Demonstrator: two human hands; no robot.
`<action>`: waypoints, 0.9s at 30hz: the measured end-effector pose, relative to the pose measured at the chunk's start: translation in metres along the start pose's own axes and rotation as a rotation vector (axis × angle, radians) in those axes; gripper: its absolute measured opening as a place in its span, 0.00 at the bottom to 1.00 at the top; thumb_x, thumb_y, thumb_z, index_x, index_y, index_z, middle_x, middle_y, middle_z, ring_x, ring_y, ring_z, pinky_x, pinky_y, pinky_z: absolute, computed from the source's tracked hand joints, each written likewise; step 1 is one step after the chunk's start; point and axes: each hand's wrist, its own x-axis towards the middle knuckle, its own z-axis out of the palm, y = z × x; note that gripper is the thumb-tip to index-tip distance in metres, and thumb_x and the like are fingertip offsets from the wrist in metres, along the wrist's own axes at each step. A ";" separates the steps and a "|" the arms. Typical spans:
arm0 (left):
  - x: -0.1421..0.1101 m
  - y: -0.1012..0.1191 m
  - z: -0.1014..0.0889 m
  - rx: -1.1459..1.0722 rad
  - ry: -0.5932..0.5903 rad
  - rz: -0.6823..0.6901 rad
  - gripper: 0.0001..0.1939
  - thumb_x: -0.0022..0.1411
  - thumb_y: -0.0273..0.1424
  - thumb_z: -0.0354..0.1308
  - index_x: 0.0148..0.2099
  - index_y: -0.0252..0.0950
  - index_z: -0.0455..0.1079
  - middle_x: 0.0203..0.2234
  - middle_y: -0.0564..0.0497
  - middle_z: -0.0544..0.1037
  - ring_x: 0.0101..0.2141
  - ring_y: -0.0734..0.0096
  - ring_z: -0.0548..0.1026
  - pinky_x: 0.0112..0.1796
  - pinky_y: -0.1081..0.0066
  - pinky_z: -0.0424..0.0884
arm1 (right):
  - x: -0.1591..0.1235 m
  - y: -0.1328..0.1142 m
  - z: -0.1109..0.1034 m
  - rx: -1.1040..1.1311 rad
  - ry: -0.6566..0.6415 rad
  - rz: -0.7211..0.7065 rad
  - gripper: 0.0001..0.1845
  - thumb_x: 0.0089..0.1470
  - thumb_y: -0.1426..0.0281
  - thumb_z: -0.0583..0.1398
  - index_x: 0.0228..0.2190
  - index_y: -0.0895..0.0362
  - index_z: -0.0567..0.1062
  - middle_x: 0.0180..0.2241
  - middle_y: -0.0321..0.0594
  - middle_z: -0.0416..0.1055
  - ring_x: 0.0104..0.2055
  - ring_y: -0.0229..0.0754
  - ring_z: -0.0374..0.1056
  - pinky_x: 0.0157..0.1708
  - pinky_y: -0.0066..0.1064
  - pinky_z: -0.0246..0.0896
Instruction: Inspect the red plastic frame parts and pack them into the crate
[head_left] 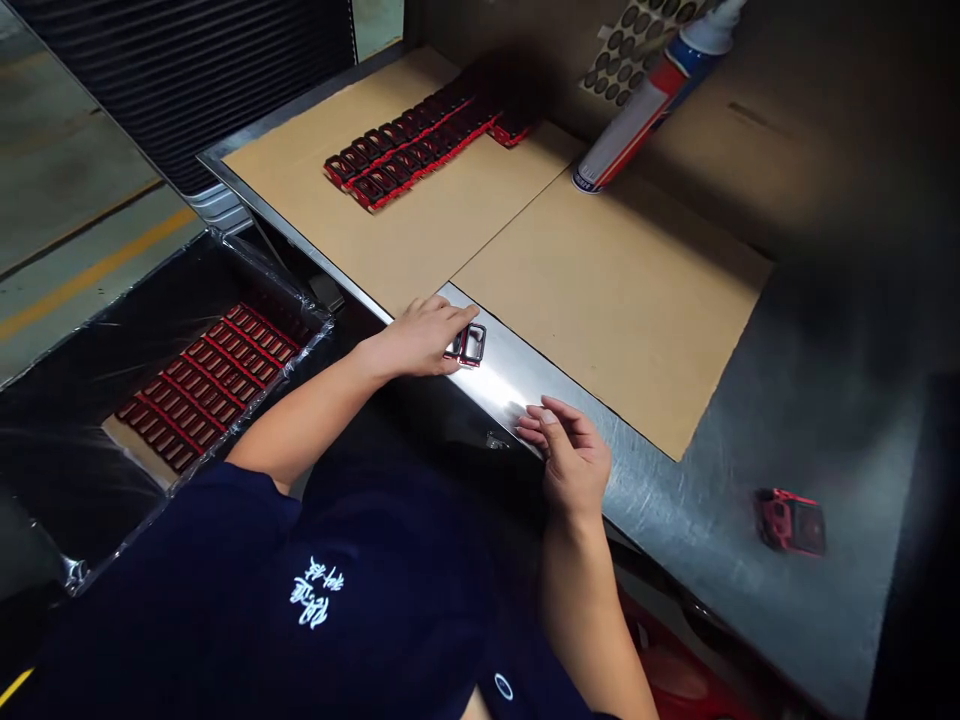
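Observation:
My left hand [427, 338] is at the front edge of the metal bench, its fingers closed around small red-and-black rectangular frames [474, 344]. One frame shows fully beside the fingertips; the hand partly covers another. To the right, my right hand [568, 450] hovers by the bench edge with fingers loosely curled and apart, and nothing shows in it. Rows of similar frames [405, 150] lie on the cardboard sheet [300, 160] at the back left. Apart from these, a red-and-black piece [791, 522] rests on the bare metal at the right.
A spray can [630, 125] stands on the back of a second cardboard sheet [607, 310]. At the lower left, a plastic-lined bin [67, 400] holds several rows of red frames [214, 380]. Round dark stickers [637, 40] hang on the back wall.

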 end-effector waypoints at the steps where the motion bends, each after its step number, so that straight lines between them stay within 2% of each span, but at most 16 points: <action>1: 0.001 0.004 -0.001 0.013 0.001 0.006 0.44 0.58 0.34 0.65 0.72 0.29 0.52 0.63 0.35 0.67 0.60 0.44 0.61 0.59 0.51 0.59 | 0.000 0.001 0.000 -0.003 -0.005 -0.007 0.21 0.49 0.56 0.72 0.40 0.57 0.80 0.34 0.41 0.80 0.32 0.42 0.78 0.36 0.38 0.78; 3: 0.003 0.012 -0.002 0.061 -0.012 0.021 0.48 0.55 0.34 0.70 0.72 0.33 0.52 0.67 0.35 0.61 0.61 0.43 0.60 0.58 0.52 0.61 | -0.001 0.002 0.000 -0.024 -0.022 -0.023 0.20 0.49 0.57 0.72 0.39 0.57 0.80 0.34 0.41 0.80 0.32 0.42 0.78 0.36 0.38 0.78; 5: 0.006 0.018 -0.005 0.122 -0.055 0.047 0.46 0.54 0.34 0.71 0.71 0.39 0.55 0.68 0.37 0.59 0.61 0.43 0.60 0.55 0.54 0.65 | -0.002 0.002 -0.001 -0.046 -0.028 -0.035 0.20 0.50 0.57 0.72 0.39 0.58 0.80 0.34 0.41 0.80 0.32 0.43 0.78 0.36 0.38 0.79; 9: 0.013 0.019 -0.008 0.164 -0.136 0.114 0.30 0.62 0.32 0.65 0.65 0.42 0.65 0.60 0.41 0.70 0.57 0.49 0.65 0.50 0.60 0.70 | -0.003 0.004 -0.002 -0.054 -0.021 -0.048 0.19 0.51 0.58 0.71 0.40 0.58 0.80 0.33 0.41 0.80 0.33 0.43 0.78 0.36 0.38 0.79; 11: 0.014 0.016 -0.007 0.146 -0.131 0.131 0.27 0.63 0.32 0.63 0.64 0.41 0.67 0.58 0.40 0.71 0.57 0.50 0.66 0.50 0.60 0.70 | -0.003 0.005 -0.003 -0.051 -0.025 -0.059 0.19 0.52 0.58 0.71 0.40 0.58 0.80 0.33 0.41 0.79 0.32 0.42 0.78 0.36 0.38 0.79; 14: 0.013 0.010 -0.006 0.104 -0.123 0.141 0.29 0.62 0.31 0.65 0.64 0.40 0.67 0.59 0.40 0.70 0.58 0.49 0.65 0.52 0.60 0.69 | -0.003 0.006 -0.003 -0.054 -0.037 -0.074 0.18 0.52 0.58 0.70 0.39 0.58 0.80 0.33 0.41 0.79 0.32 0.42 0.78 0.36 0.39 0.79; 18: 0.014 0.007 -0.007 0.073 -0.168 0.173 0.32 0.58 0.29 0.68 0.63 0.39 0.67 0.56 0.39 0.72 0.58 0.50 0.65 0.53 0.61 0.68 | -0.002 0.006 -0.003 -0.047 -0.037 -0.080 0.18 0.52 0.58 0.70 0.39 0.58 0.80 0.33 0.41 0.79 0.31 0.42 0.78 0.36 0.39 0.79; 22: 0.019 0.003 -0.007 0.034 -0.172 0.195 0.31 0.56 0.28 0.68 0.62 0.39 0.69 0.54 0.39 0.73 0.57 0.49 0.66 0.52 0.60 0.67 | -0.002 0.007 -0.004 -0.052 -0.028 -0.087 0.18 0.52 0.58 0.70 0.39 0.58 0.80 0.34 0.41 0.79 0.31 0.42 0.78 0.37 0.40 0.79; 25: 0.019 -0.006 -0.006 -0.158 -0.103 0.162 0.28 0.55 0.29 0.68 0.58 0.39 0.71 0.51 0.41 0.75 0.56 0.51 0.68 0.54 0.57 0.67 | -0.002 0.008 -0.005 -0.044 -0.026 -0.091 0.19 0.52 0.57 0.70 0.39 0.58 0.80 0.33 0.41 0.79 0.31 0.42 0.78 0.37 0.40 0.80; 27: 0.012 -0.012 -0.002 -0.494 -0.010 0.121 0.27 0.54 0.33 0.69 0.57 0.39 0.72 0.51 0.42 0.76 0.54 0.55 0.70 0.53 0.57 0.69 | -0.002 0.008 -0.005 -0.037 -0.021 -0.091 0.19 0.52 0.57 0.70 0.39 0.58 0.80 0.33 0.41 0.79 0.32 0.43 0.78 0.37 0.40 0.80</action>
